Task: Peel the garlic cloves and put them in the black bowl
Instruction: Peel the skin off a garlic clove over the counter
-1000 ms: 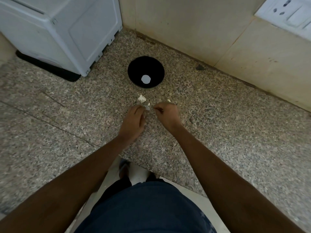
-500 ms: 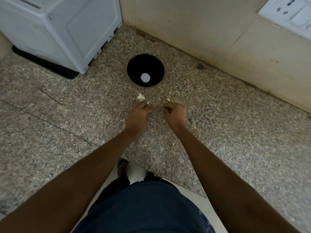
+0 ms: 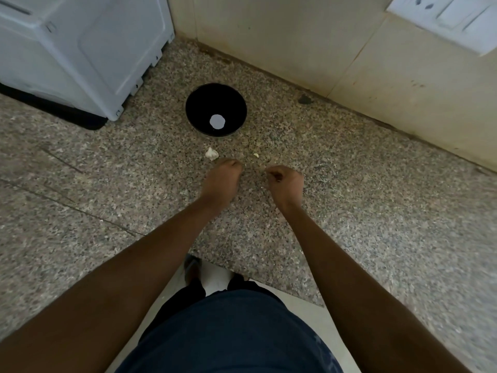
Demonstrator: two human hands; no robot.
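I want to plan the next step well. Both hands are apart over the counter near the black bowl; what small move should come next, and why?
Probably bring the hands together again and go on peeling. The left hand and right hand are both curled, but what they pinch is too small to see. The black bowl shows only a pale round spot, and a garlic piece lies beside the left hand.

Speckled grey-pink granite surface [image 3: 349, 211]. Round glossy black bowl [image 3: 204, 103], white spot inside. Off-white papery garlic piece [image 3: 211, 153]. Pale blue-grey plastic appliance [image 3: 80, 49]. Cream tiled wall [image 3: 295, 36].
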